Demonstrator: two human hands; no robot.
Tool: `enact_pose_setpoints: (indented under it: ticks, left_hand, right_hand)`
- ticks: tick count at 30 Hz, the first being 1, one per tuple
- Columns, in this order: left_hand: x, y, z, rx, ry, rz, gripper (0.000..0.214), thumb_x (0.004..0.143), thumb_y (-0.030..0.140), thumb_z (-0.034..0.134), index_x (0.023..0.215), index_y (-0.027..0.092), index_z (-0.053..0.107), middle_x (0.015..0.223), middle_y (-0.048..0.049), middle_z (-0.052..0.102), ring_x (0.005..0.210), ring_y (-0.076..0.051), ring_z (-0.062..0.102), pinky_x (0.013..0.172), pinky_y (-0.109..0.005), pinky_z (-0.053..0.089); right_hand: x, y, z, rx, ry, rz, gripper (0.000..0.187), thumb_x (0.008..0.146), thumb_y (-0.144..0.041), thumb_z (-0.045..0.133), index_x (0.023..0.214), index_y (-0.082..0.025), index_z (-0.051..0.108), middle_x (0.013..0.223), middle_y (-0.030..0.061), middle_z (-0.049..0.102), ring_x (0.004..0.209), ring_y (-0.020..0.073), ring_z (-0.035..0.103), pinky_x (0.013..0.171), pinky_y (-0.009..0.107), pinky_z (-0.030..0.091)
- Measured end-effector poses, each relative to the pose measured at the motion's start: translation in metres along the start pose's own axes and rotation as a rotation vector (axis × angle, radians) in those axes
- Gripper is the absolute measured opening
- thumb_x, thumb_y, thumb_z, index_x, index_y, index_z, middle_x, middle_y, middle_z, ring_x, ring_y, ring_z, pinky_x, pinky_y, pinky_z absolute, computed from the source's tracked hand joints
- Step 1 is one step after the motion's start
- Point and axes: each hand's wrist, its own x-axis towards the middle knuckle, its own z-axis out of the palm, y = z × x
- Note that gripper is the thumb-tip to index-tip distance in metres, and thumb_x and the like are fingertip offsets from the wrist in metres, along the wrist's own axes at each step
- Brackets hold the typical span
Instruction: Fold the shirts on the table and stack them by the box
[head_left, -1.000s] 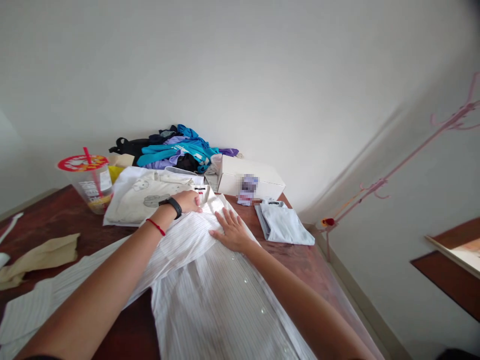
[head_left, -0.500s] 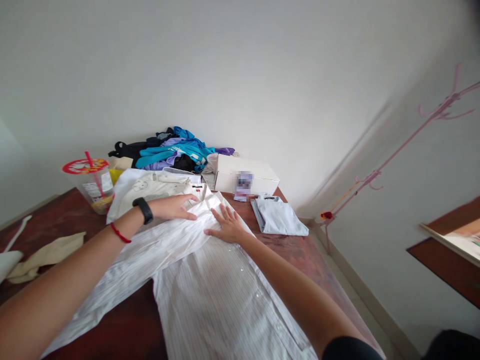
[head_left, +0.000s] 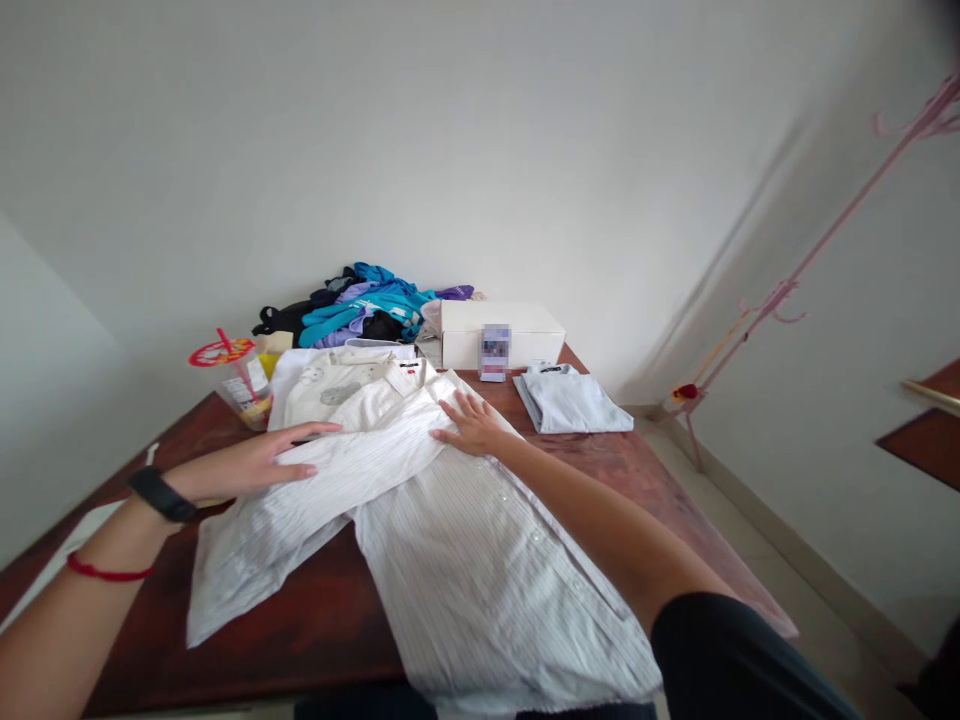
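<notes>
A white pin-striped shirt (head_left: 465, 560) lies spread on the dark wooden table (head_left: 300, 630), collar away from me, its left sleeve stretched out toward the left. My right hand (head_left: 472, 425) rests flat and open on the shirt's shoulder near the collar. My left hand (head_left: 251, 462), with a black band and a red string at the wrist, lies flat with fingers extended on the upper part of the sleeve.
Behind the shirt lie a cream printed garment (head_left: 337, 385), a plastic cup with a red lid and straw (head_left: 232, 375), a heap of blue, purple and black clothes (head_left: 367, 305), a white box (head_left: 499, 330) and a folded pale-blue shirt (head_left: 574, 400). A pink coat stand (head_left: 787, 290) is at right.
My left hand slid from the collar area leftward along the sleeve, smoothing it out. The right hand stayed pressed on the shoulder. The view shifted left and pulled back.
</notes>
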Motion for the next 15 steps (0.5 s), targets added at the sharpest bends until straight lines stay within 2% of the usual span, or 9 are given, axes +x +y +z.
enact_pose_setpoints:
  ticks: [2,4,7,9,11,13,15]
  left_hand:
    - [-0.010,0.005,-0.010,-0.087,-0.073,-0.043,0.065,0.096,0.054,0.054,0.154,0.028,0.040,0.155,-0.0041,0.047,0.134,-0.027,0.051,0.105,-0.031,0.045]
    - [-0.016,0.010,-0.020,-0.128,-0.124,-0.061,0.061,0.096,0.054,0.054,0.151,0.027,0.045,0.152,-0.0034,0.051,0.131,-0.025,0.053,0.103,-0.028,0.045]
    - [-0.017,0.019,-0.029,-0.128,-0.104,-0.038,0.056,0.095,0.053,0.056,0.143,0.026,0.055,0.151,-0.0023,0.051,0.135,-0.025,0.048,0.107,-0.027,0.040]
    - [-0.013,0.025,-0.032,-0.159,-0.096,-0.049,0.053,0.096,0.054,0.054,0.141,0.026,0.057,0.147,-0.0015,0.055,0.131,-0.025,0.050,0.105,-0.028,0.042]
    - [-0.008,0.032,-0.033,-0.213,-0.105,-0.091,0.049,0.096,0.055,0.051,0.137,0.029,0.061,0.136,0.0005,0.063,0.120,-0.023,0.057,0.098,-0.029,0.046]
    - [-0.002,0.041,-0.033,-0.274,-0.109,-0.122,0.044,0.096,0.055,0.053,0.129,0.030,0.066,0.126,0.0021,0.069,0.113,-0.022,0.059,0.093,-0.028,0.047]
    - [0.006,0.052,-0.031,-0.323,-0.115,-0.136,0.042,0.094,0.055,0.057,0.125,0.029,0.068,0.123,0.0016,0.069,0.111,-0.022,0.060,0.092,-0.027,0.047]
  right_hand:
    - [-0.001,-0.001,-0.001,-0.001,-0.009,0.018,0.094,0.086,-0.088,0.022,0.163,-0.036,0.008,0.171,0.0052,-0.008,0.156,0.0343,-0.004,0.121,0.054,0.000]
    - [-0.001,-0.002,-0.002,0.000,-0.020,0.035,0.093,0.086,-0.088,0.022,0.162,-0.036,0.007,0.171,0.0044,-0.008,0.156,0.0334,-0.005,0.121,0.053,-0.001]
    - [-0.003,-0.005,-0.009,0.036,-0.022,0.051,0.091,0.088,-0.086,0.025,0.163,-0.036,0.009,0.171,0.0050,-0.006,0.156,0.0333,-0.003,0.122,0.053,0.000]
    - [-0.008,-0.011,-0.016,0.062,0.005,0.074,0.092,0.091,-0.082,0.029,0.163,-0.030,0.007,0.170,0.0088,-0.007,0.156,0.0344,-0.003,0.122,0.056,0.002]
    - [-0.017,-0.023,-0.024,0.082,0.099,0.082,0.089,0.095,-0.072,0.039,0.163,-0.021,0.012,0.170,0.0135,-0.003,0.156,0.0352,0.001,0.122,0.055,0.007]
    - [-0.036,-0.043,-0.030,0.157,0.226,0.023,0.075,0.097,-0.057,0.049,0.158,-0.017,0.030,0.168,0.0165,0.019,0.153,0.0339,0.021,0.121,0.050,0.019]
    - [-0.064,-0.068,-0.033,0.348,0.283,-0.102,0.051,0.099,-0.047,0.051,0.142,-0.019,0.053,0.145,0.0145,0.055,0.131,0.0281,0.054,0.111,0.043,0.038]
